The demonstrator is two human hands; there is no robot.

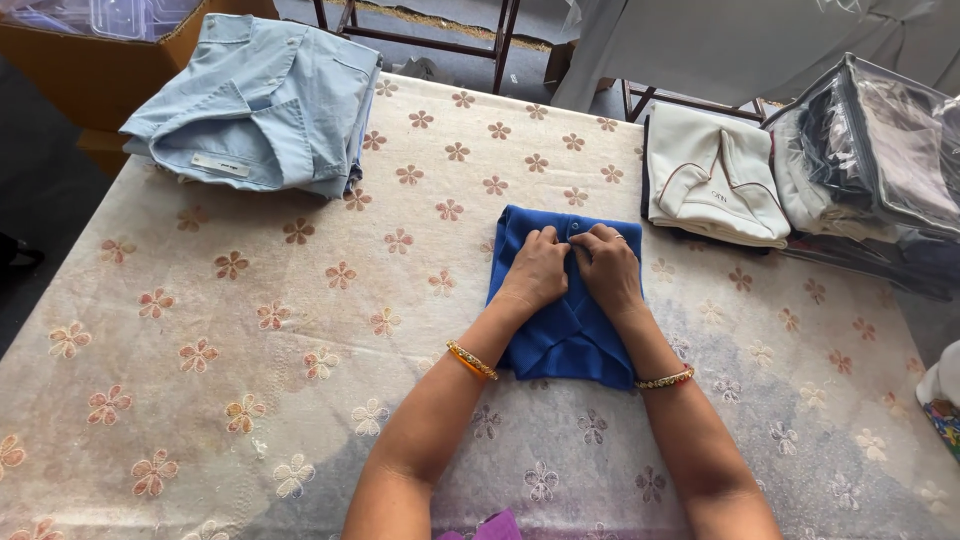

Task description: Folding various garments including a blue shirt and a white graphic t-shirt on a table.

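A folded blue shirt (560, 335) lies in the middle of the table, collar end away from me. My left hand (535, 268) and my right hand (608, 265) rest side by side on its upper part. The fingers of both pinch the fabric at the button placket near the collar. Each wrist wears a bangle. The lower half of the shirt shows between my forearms.
The table (250, 330) has a cream cloth with flower prints. A pile of light blue shirts (255, 105) sits at the far left. A folded cream garment (715, 175) and bagged clothes (880, 150) sit at the far right. A cardboard box (110, 50) stands beyond the table.
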